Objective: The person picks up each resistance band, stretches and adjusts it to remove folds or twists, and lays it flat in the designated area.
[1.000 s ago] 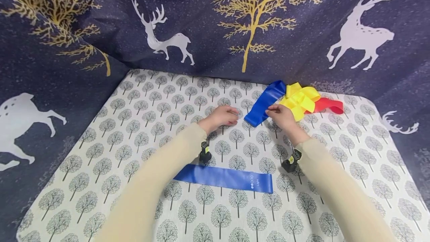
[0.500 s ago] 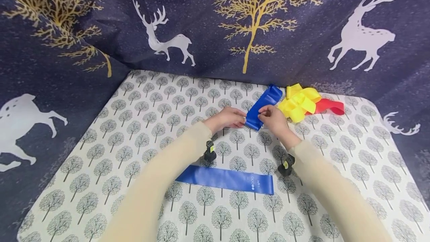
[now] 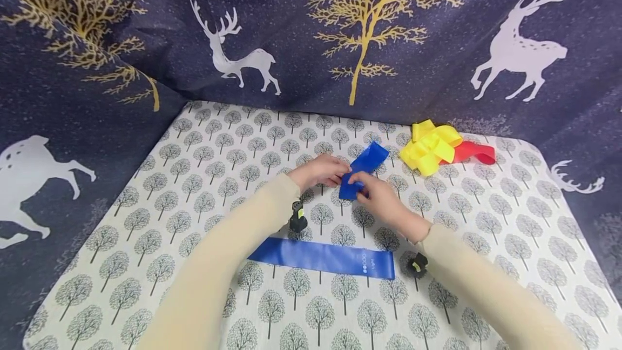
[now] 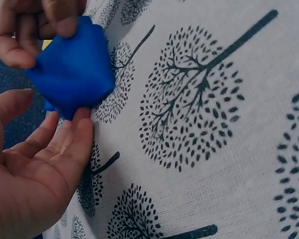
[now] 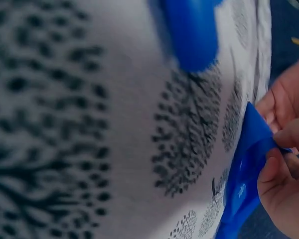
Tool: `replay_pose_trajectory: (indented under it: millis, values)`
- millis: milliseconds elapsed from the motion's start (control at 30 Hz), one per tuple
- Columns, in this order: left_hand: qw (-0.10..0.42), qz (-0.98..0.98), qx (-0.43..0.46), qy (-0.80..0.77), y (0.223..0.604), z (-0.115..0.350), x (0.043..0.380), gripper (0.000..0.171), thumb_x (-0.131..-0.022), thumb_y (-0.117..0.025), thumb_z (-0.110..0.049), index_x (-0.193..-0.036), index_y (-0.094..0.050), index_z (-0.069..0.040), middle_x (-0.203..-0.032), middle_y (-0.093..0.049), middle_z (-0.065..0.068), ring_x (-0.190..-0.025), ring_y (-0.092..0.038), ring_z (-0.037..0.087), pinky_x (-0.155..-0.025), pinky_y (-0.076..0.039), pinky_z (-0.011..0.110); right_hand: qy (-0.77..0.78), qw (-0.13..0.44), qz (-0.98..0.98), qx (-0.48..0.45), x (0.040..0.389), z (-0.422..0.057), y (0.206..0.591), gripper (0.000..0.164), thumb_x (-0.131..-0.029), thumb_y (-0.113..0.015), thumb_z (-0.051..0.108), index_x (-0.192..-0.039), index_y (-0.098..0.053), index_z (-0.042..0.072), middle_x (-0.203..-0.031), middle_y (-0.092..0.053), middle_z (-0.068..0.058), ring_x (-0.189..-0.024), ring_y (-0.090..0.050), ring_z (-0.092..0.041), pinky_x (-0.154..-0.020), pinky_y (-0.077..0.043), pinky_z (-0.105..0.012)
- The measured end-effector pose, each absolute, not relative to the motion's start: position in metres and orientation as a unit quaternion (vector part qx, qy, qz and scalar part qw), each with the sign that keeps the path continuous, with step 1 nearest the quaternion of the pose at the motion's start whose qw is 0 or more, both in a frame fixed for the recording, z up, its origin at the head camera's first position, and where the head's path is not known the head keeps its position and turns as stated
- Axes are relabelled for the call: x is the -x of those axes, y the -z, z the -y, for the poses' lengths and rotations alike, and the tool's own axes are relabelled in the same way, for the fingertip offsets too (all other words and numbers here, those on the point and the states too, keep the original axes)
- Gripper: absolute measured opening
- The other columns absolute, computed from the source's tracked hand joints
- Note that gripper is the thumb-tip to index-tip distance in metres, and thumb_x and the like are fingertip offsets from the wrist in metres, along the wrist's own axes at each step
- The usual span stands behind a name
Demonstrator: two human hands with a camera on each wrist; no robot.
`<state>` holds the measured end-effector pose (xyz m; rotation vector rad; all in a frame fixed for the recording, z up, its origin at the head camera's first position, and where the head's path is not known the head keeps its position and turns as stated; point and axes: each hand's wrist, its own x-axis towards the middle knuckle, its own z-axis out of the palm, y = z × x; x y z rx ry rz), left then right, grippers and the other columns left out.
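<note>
A dark blue resistance band [image 3: 369,158] slants over the tree-print cloth, between both hands. Pinching its near end, the right hand [image 3: 381,199] has thumb and fingers on the folded corner. The left hand [image 3: 323,170] is at the band's left edge; in the left wrist view its fingertips [image 4: 82,122] touch the lower edge of the band [image 4: 79,69], with the thumb held apart. Small pale print shows on the band [image 5: 244,184] in the right wrist view. Nearer the person, a second blue resistance band [image 3: 320,257] marked "Light" lies flat, its left end hidden by the left sleeve.
A crumpled yellow band [image 3: 430,147] lies at the back right, overlapping a red band [image 3: 478,151]. The tree-print cloth [image 3: 194,263] covers the table. A dark blue curtain [image 3: 311,26] with deer and trees hangs behind and at the sides.
The right hand has drawn the dark blue band left and toward the person, away from the yellow band. The left hand, apart from the band at first, now touches it.
</note>
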<state>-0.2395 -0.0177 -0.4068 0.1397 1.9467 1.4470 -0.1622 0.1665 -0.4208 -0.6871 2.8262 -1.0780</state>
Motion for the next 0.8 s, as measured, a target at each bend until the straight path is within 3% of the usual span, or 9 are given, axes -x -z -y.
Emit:
replay_pose_trajectory:
  millis: [133, 233, 333, 500, 600, 733, 800]
  values:
    - [0.353, -0.743, -0.038, -0.567, 0.41, 0.017, 0.24, 0.043, -0.102, -0.061, -0.016, -0.14, -0.056, 0.004, -0.132, -0.065, 0.024, -0.086, -0.067, 0.018, -0.073, -0.058, 0.024, 0.292, 0.024, -0.912, 0.286, 0.155, -0.162, 0.422, 0.039, -0.083, -0.068, -0.011, -0.119, -0.06, 0.0, -0.116, -0.069, -0.023, -0.103, -0.068, -0.039, -0.091, -0.058, -0.052]
    - [0.361, -0.732, -0.019, -0.578, 0.412, 0.016, 0.241, 0.048, -0.101, -0.063, -0.015, -0.145, -0.052, 0.0, -0.135, -0.063, 0.022, -0.081, -0.063, 0.015, -0.061, -0.052, 0.02, 0.255, 0.03, -0.911, 0.322, 0.15, -0.158, 0.421, 0.042, -0.082, -0.071, -0.01, -0.121, -0.061, 0.002, -0.123, -0.068, -0.023, -0.116, -0.065, -0.043, -0.101, -0.053, -0.055]
    - [0.361, -0.727, -0.006, -0.584, 0.412, 0.015, 0.242, 0.052, -0.099, -0.065, -0.011, -0.149, -0.05, -0.004, -0.141, -0.06, 0.019, -0.096, -0.066, 0.019, -0.065, -0.053, 0.021, 0.232, 0.037, -0.903, 0.359, 0.145, -0.155, 0.421, 0.037, -0.084, -0.072, -0.008, -0.118, -0.063, 0.005, -0.119, -0.07, -0.019, -0.113, -0.067, -0.038, -0.099, -0.055, -0.051]
    - [0.348, -0.726, -0.015, -0.593, 0.408, 0.015, 0.241, 0.058, -0.095, -0.065, 0.001, -0.15, -0.048, -0.007, -0.144, -0.057, 0.021, -0.127, -0.06, 0.034, -0.094, -0.057, 0.034, 0.216, 0.033, -0.88, 0.422, 0.137, -0.155, 0.424, 0.024, -0.09, -0.071, -0.003, -0.11, -0.067, 0.009, -0.107, -0.071, -0.006, -0.105, -0.07, -0.028, -0.094, -0.058, -0.043]
    - [0.343, -0.731, -0.026, -0.59, 0.404, 0.017, 0.242, 0.059, -0.093, -0.062, 0.003, -0.149, -0.049, -0.007, -0.142, -0.058, 0.022, -0.124, -0.061, 0.035, -0.097, -0.056, 0.038, 0.218, 0.031, -0.879, 0.422, 0.135, -0.16, 0.427, 0.024, -0.089, -0.069, -0.003, -0.109, -0.069, 0.01, -0.108, -0.07, -0.004, -0.103, -0.069, -0.027, -0.091, -0.058, -0.043]
    - [0.351, -0.739, -0.032, -0.574, 0.4, 0.028, 0.245, 0.059, -0.092, -0.059, 0.002, -0.15, -0.05, -0.009, -0.135, -0.062, 0.02, -0.105, -0.066, 0.027, -0.081, -0.059, 0.03, 0.268, 0.022, -0.888, 0.373, 0.135, -0.17, 0.426, 0.018, -0.088, -0.065, -0.004, -0.102, -0.069, 0.007, -0.108, -0.072, -0.011, -0.097, -0.068, -0.027, -0.085, -0.059, -0.043]
    - [0.363, -0.74, -0.034, -0.566, 0.399, 0.036, 0.246, 0.059, -0.092, -0.058, 0.001, -0.15, -0.049, -0.01, -0.132, -0.063, 0.019, -0.095, -0.066, 0.023, -0.073, -0.057, 0.028, 0.305, 0.022, -0.893, 0.331, 0.136, -0.176, 0.423, 0.015, -0.089, -0.062, -0.005, -0.098, -0.068, 0.005, -0.107, -0.073, -0.013, -0.085, -0.066, -0.021, -0.076, -0.059, -0.036]
